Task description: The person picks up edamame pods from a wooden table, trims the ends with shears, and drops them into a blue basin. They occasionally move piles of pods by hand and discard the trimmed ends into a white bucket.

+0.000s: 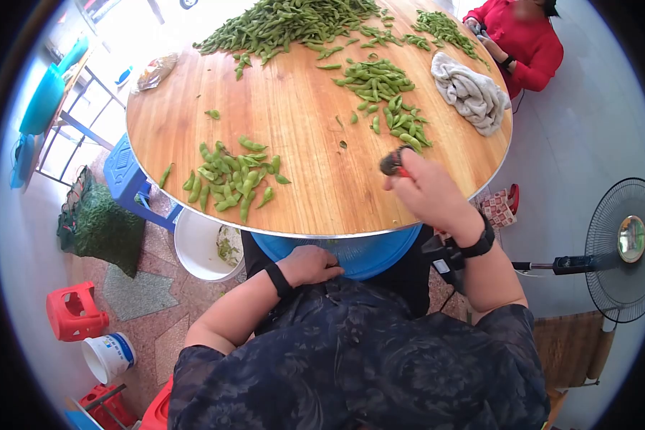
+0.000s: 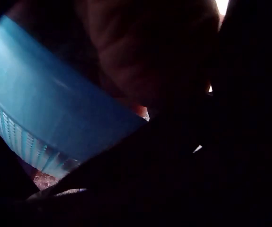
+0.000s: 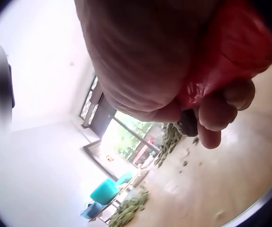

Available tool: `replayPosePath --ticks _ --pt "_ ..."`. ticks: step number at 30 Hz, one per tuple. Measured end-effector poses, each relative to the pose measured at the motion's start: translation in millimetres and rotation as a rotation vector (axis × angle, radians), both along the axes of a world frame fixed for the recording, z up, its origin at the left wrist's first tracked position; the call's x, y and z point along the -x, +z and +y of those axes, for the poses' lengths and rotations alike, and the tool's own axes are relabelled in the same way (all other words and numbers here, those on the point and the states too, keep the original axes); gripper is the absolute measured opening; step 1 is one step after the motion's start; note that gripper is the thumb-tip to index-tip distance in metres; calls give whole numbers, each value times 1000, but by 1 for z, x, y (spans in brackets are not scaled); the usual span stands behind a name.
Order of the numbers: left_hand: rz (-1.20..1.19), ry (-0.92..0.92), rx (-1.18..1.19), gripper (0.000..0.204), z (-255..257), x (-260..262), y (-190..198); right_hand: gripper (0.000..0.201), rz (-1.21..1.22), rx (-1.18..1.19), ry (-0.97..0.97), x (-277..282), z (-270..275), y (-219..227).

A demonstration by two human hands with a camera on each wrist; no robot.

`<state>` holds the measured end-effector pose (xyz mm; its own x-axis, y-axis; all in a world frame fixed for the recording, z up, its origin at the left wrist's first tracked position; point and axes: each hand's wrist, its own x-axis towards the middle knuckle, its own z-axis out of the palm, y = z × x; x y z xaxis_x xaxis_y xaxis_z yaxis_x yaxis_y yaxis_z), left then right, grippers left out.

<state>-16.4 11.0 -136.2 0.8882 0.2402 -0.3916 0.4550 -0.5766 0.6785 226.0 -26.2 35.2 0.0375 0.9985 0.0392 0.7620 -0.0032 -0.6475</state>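
In the head view my right hand (image 1: 435, 195) is raised over the round table's near right part, fingers curled round a red object with a dark end (image 1: 394, 162). The right wrist view shows the red object (image 3: 230, 52) across the palm of the hand (image 3: 145, 61); what it is, I cannot tell. My left hand (image 1: 310, 265) lies low at my lap, beside the blue basin (image 1: 373, 265), fingers relaxed. Dark in the left wrist view, that hand (image 2: 150, 47) is next to the basin's wall (image 2: 55, 99). Green pods (image 1: 231, 175) lie at the table's near left.
A large pod heap (image 1: 287, 25) covers the far side of the wooden table (image 1: 301, 143). Smaller pod groups (image 1: 380, 79) and a grey cloth (image 1: 469, 93) lie on the right. A person in red (image 1: 534, 46) sits beyond. A fan (image 1: 623, 247) stands right, a white bucket (image 1: 193, 247) left.
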Motion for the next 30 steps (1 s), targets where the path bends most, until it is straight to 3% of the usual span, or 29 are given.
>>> replayPosePath --ticks 1,5,8,10,14,18,21,23,25,29,30 --pt "-79 -18 -39 39 -2 1 -5 17 -33 124 -69 -11 -5 1" --pt "-27 -157 12 37 0 10 -6 16 120 197 -263 -47 -30 14" --pt "-36 -221 96 34 -4 10 -6 18 -84 100 -336 -80 -38 -4" --pt "-113 -275 116 32 -13 6 -11 21 -347 -34 -286 -93 -34 -17" --pt "-155 -154 206 31 -20 -3 13 19 -305 -126 -231 -83 -4 -29" --pt "-219 -120 254 29 -11 3 70 17 -445 -247 -135 -65 25 -31" --pt "-368 24 463 19 -4 21 98 17 -555 -188 -73 -56 39 -35" --pt "-481 231 578 20 0 25 134 18 -608 -30 -51 -52 46 -22" --pt "-589 368 637 23 8 33 142 22 -609 -120 -22 -53 47 -20" --pt "-725 608 511 27 10 11 142 20 -430 -317 5 -40 46 -10" --pt "-806 719 482 29 7 -3 144 19 -29 -142 17 -30 40 -4"
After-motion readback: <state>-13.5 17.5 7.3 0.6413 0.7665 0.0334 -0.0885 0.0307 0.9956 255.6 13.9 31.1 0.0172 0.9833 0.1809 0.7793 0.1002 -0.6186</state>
